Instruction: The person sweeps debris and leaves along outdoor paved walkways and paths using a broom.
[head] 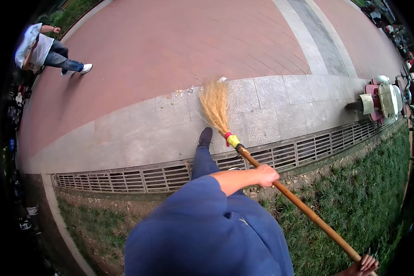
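Observation:
My left hand [267, 175] is closed around the brown bamboo handle [308, 213] of a straw broom. Near the handle's end, at the lower right edge of the picture, my right hand [367, 264] grips it too. The broom slants up and left across my front. Its straw head [215, 103], slightly blurred, is bound with red, yellow and black wraps [233, 140] and lies over the grey paving slabs [269, 93]. Left of the straw are small bits of litter [179, 92], and a white scrap [222, 79] lies at its tip.
A long drain grate [151, 180] runs beneath me, with grass [352, 196] behind it. Red paving [165, 41] lies beyond the slabs. A person in jeans [58, 57] is at the upper left. A parked scooter [383, 98] stands at the right.

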The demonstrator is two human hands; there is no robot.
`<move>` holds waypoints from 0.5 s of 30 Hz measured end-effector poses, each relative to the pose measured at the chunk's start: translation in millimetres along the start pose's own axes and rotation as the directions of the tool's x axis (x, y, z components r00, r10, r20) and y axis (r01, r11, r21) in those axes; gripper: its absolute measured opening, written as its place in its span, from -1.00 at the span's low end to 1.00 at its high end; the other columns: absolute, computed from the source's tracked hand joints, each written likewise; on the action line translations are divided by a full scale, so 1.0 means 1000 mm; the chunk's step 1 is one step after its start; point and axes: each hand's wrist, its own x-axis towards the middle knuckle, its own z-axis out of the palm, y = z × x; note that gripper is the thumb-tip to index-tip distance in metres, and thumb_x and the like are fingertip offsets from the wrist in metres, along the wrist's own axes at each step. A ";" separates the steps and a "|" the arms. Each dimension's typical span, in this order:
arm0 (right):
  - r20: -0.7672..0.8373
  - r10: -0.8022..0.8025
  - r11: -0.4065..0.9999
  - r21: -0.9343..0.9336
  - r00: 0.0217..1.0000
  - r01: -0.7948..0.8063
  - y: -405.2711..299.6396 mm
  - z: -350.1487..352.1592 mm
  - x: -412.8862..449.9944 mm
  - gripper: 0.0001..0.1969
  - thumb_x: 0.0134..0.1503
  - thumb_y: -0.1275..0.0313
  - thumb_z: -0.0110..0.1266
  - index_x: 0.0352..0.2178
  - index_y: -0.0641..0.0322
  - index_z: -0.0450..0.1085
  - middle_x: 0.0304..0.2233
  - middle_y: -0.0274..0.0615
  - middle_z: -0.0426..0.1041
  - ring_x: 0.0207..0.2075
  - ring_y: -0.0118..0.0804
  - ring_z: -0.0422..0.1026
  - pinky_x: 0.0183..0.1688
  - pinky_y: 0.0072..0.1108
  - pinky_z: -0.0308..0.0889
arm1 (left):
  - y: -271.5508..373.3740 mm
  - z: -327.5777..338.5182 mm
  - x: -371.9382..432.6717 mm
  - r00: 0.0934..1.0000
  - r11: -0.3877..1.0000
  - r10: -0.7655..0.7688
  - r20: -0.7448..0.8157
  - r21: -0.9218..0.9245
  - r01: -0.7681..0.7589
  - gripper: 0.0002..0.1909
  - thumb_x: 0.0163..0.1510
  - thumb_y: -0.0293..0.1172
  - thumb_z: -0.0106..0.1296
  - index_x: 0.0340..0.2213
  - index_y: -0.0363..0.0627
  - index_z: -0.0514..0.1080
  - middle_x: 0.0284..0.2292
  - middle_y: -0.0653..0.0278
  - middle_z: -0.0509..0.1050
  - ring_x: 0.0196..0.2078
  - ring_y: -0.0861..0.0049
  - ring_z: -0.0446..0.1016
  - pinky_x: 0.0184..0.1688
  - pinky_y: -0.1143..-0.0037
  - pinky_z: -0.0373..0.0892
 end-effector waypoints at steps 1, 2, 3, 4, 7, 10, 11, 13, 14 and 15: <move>-0.012 0.079 0.997 0.016 0.997 -0.079 0.017 -0.009 -0.004 -0.75 0.08 0.35 -0.25 -0.68 0.10 0.15 -0.81 -0.42 0.01 -0.74 -0.52 0.00 -0.64 -0.65 -0.06 | -0.011 0.002 -0.018 0.998 0.998 -0.060 0.007 0.001 0.060 -0.88 -0.27 -0.36 0.01 -0.58 -0.05 0.34 -0.61 0.24 0.40 -0.47 0.32 0.42 -0.39 0.38 0.32; -0.032 0.145 0.989 0.020 0.989 -0.144 0.029 -0.017 -0.012 -0.76 0.08 0.37 -0.26 -0.68 0.10 0.14 -0.80 -0.42 0.00 -0.73 -0.51 0.00 -0.62 -0.66 -0.06 | -0.024 0.008 -0.031 0.997 0.997 -0.079 0.014 0.002 0.079 -0.87 -0.28 -0.36 0.01 -0.58 -0.06 0.34 -0.60 0.22 0.41 -0.46 0.31 0.42 -0.39 0.38 0.32; 0.090 0.170 0.985 0.002 0.981 -0.171 0.038 -0.024 -0.018 -0.80 0.09 0.37 -0.22 -0.61 0.14 0.16 -0.77 -0.43 0.00 -0.72 -0.55 0.00 -0.61 -0.70 -0.03 | -0.041 0.017 -0.043 0.990 0.992 -0.120 0.073 0.058 0.116 -0.86 -0.28 -0.35 0.01 -0.57 -0.07 0.34 -0.58 0.21 0.41 -0.45 0.30 0.42 -0.39 0.38 0.32; 0.228 0.207 0.977 -0.007 0.951 -0.211 0.050 -0.038 -0.014 -0.83 0.10 0.36 -0.18 -0.54 0.19 0.19 -0.74 -0.43 -0.01 -0.70 -0.58 -0.01 -0.59 -0.74 0.00 | -0.053 0.025 -0.061 0.983 0.986 -0.159 0.095 0.064 0.153 -0.85 -0.27 -0.33 0.00 -0.56 -0.06 0.35 -0.58 0.20 0.41 -0.43 0.30 0.42 -0.38 0.36 0.32; 0.199 0.222 0.972 0.035 0.955 -0.233 0.090 -0.064 -0.012 -0.79 0.15 0.31 -0.30 -0.48 0.19 0.18 -0.74 -0.43 0.01 -0.71 -0.59 0.00 -0.61 -0.74 0.02 | -0.063 0.022 -0.107 0.968 0.967 -0.250 -0.010 0.042 0.250 -0.88 -0.25 -0.34 -0.03 -0.57 -0.05 0.35 -0.59 0.20 0.41 -0.43 0.27 0.41 -0.39 0.32 0.29; 0.092 0.213 0.976 0.017 0.973 -0.216 0.099 -0.091 0.012 -0.78 0.17 0.34 -0.35 -0.40 0.22 0.21 -0.74 -0.43 0.02 -0.71 -0.61 0.01 -0.59 -0.75 0.06 | -0.050 0.014 -0.106 0.960 0.958 -0.272 -0.073 0.073 0.277 -0.89 -0.27 -0.35 -0.03 -0.58 -0.05 0.34 -0.60 0.20 0.40 -0.44 0.27 0.41 -0.38 0.32 0.28; 0.133 0.224 0.972 0.044 0.965 -0.232 0.097 -0.112 0.026 -0.78 0.17 0.35 -0.35 -0.35 0.23 0.22 -0.73 -0.43 0.02 -0.72 -0.61 0.00 -0.58 -0.75 0.08 | -0.045 0.010 -0.096 0.959 0.959 -0.268 -0.094 0.072 0.275 -0.90 -0.28 -0.36 -0.03 -0.59 -0.05 0.34 -0.61 0.21 0.40 -0.45 0.27 0.41 -0.38 0.32 0.28; 0.125 0.169 0.985 0.018 0.978 -0.173 0.079 -0.122 0.041 -0.79 0.16 0.36 -0.35 -0.38 0.23 0.22 -0.74 -0.43 0.01 -0.71 -0.61 0.00 -0.57 -0.73 0.09 | -0.037 -0.004 -0.070 0.954 0.963 -0.241 -0.179 0.078 0.258 -0.92 -0.30 -0.38 -0.02 -0.64 -0.05 0.33 -0.62 0.22 0.39 -0.48 0.29 0.41 -0.40 0.33 0.28; 0.139 0.134 0.990 0.012 0.981 -0.137 0.066 -0.126 0.046 -0.80 0.16 0.37 -0.35 -0.39 0.23 0.22 -0.74 -0.43 0.00 -0.71 -0.61 0.01 -0.56 -0.73 0.09 | -0.029 -0.015 -0.057 0.947 0.967 -0.217 -0.236 0.078 0.241 -0.92 -0.31 -0.38 -0.01 -0.65 -0.04 0.33 -0.63 0.24 0.39 -0.48 0.31 0.41 -0.40 0.34 0.27; 0.164 0.111 0.993 0.022 0.980 -0.116 0.051 -0.123 0.047 -0.80 0.16 0.38 -0.33 -0.41 0.25 0.22 -0.74 -0.43 -0.01 -0.70 -0.60 0.00 -0.55 -0.72 0.07 | -0.025 -0.024 -0.041 0.942 0.966 -0.216 -0.256 0.081 0.244 -0.94 -0.30 -0.39 -0.01 -0.65 -0.03 0.34 -0.64 0.25 0.40 -0.48 0.32 0.41 -0.39 0.34 0.27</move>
